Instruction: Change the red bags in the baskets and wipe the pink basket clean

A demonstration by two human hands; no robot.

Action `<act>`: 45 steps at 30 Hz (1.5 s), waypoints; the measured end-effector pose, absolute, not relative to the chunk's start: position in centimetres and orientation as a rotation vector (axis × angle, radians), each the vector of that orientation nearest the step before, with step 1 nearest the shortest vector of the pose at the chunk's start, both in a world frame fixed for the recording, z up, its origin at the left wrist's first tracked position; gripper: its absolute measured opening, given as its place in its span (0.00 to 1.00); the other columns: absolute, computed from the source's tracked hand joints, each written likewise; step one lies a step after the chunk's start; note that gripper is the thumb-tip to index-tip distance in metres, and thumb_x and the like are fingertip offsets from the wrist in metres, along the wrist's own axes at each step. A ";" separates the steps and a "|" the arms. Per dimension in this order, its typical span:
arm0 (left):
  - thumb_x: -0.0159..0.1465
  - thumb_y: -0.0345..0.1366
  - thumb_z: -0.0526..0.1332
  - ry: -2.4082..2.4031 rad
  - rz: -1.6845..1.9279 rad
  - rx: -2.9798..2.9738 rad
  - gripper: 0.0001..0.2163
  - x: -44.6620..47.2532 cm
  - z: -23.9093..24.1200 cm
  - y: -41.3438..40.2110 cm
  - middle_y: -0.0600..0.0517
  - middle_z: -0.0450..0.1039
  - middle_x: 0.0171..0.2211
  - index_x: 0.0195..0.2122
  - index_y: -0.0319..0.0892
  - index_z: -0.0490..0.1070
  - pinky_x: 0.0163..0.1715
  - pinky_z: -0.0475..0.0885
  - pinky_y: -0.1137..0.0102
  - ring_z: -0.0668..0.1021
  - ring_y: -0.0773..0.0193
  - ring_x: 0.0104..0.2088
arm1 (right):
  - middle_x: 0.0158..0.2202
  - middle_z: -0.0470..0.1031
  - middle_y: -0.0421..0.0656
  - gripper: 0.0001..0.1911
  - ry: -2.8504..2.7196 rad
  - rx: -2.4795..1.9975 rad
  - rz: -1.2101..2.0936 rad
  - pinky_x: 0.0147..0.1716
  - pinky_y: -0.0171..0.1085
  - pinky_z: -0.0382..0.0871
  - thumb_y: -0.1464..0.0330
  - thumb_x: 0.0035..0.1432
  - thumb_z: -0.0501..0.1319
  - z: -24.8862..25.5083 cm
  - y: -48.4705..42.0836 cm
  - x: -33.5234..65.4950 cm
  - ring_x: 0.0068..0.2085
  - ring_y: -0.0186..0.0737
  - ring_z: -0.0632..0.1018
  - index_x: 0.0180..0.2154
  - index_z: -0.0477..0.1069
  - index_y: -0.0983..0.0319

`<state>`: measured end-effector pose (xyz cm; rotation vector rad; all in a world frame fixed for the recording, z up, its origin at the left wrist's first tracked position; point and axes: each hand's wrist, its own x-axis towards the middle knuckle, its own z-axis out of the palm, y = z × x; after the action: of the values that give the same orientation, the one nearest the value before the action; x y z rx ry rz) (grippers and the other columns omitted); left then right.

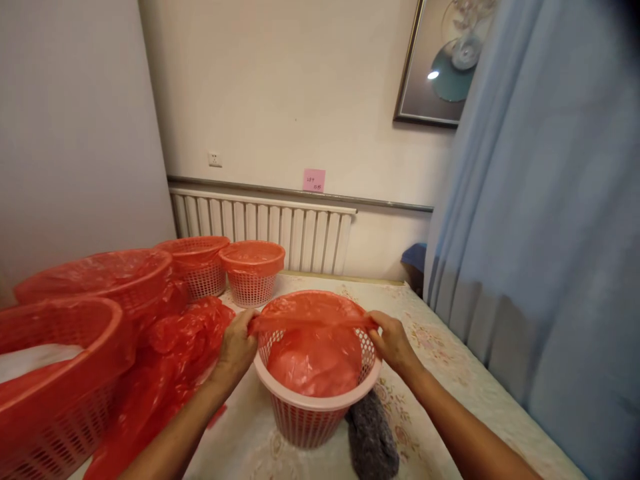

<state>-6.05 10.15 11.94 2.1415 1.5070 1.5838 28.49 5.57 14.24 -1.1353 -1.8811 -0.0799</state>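
In the middle of the table stands a white plastic basket with perforated sides. A red plastic bag lines its inside and folds over the far rim. My left hand pinches the bag's near edge at the left, and my right hand pinches it at the right. Between them the edge is stretched straight across the basket's opening, above the rim. The near rim is bare. A dark grey fuzzy item lies against the basket's right side.
On the left, loose red plastic bags lie crumpled beside a large lined basket holding something white. Another wide lined basket and two smaller ones stand behind. A blue curtain hangs along the right; a radiator is behind.
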 end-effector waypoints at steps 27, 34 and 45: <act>0.63 0.22 0.54 1.504 2.062 2.525 0.10 -1.8 8.4 0.3 0.47 0.69 0.35 0.41 0.42 0.63 0.41 0.70 0.61 0.71 0.58 0.38 | 0.35 0.73 0.42 0.07 -1.249 -1.171 -0.388 0.40 0.39 0.69 0.75 0.61 0.54 4.4 -3.4 22.5 0.38 0.39 0.75 0.38 0.68 0.61; 0.61 0.20 0.51 1.482 2.036 2.474 0.13 -1.1 5.7 -0.9 0.47 0.66 0.37 0.42 0.45 0.62 0.40 0.70 0.59 0.70 0.57 0.39 | 0.38 0.74 0.44 0.11 -1.440 -1.114 -0.344 0.45 0.45 0.69 0.78 0.60 0.53 3.5 -4.1 22.4 0.43 0.42 0.74 0.41 0.69 0.58; 0.60 0.20 0.48 1.573 1.472 2.409 0.12 -1.0 1.0 -0.4 0.48 0.67 0.31 0.34 0.43 0.65 0.35 0.71 0.63 0.71 0.58 0.35 | 0.34 0.73 0.44 0.06 -1.405 -1.339 -0.225 0.32 0.39 0.71 0.67 0.62 0.54 2.8 -4.4 23.2 0.33 0.41 0.75 0.38 0.69 0.60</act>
<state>-1.03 -0.45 0.98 2.4090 1.5729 1.4717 23.15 -4.44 2.81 -1.3391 -1.4050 -0.2252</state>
